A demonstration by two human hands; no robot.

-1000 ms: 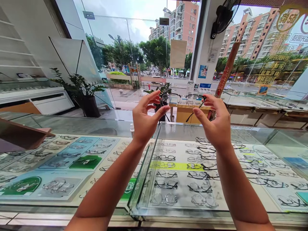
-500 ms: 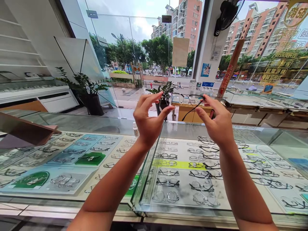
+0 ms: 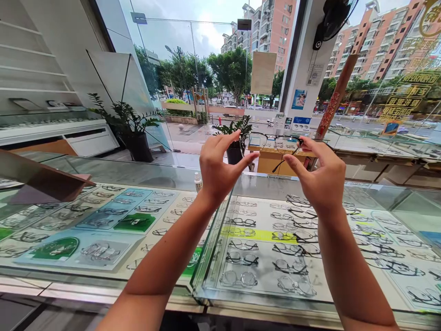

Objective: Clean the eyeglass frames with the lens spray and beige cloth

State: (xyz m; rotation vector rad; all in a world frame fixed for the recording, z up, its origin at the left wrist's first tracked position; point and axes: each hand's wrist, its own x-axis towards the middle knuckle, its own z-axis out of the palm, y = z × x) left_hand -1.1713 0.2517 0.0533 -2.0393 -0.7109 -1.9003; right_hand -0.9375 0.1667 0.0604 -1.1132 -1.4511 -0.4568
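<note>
A pair of black-rimmed eyeglasses (image 3: 271, 137) is held up in front of me, above the far side of the glass counter. Its clear lenses face the window, and one dark temple hangs down at a slant near the right lens. My left hand (image 3: 220, 161) grips the left end of the frame, forefinger at the rim and thumb stretched below it. At the right end, my right hand (image 3: 322, 172) pinches the frame near the hinge. Beneath both arms, rows of eyeglasses (image 3: 243, 259) lie inside the glass display case (image 3: 213, 301).
A small white bottle (image 3: 198, 181) stands behind my left forearm. On the left, a brown panel (image 3: 44, 177) tilts over the counter. Potted plants (image 3: 136, 146) stand beyond, before the glass doors. A wall fan (image 3: 330, 23) hangs at upper right.
The eyeglasses and both hands have shifted slightly right in the view. The background has moved right and slightly up or down with the head. Both hands keep their hold.
</note>
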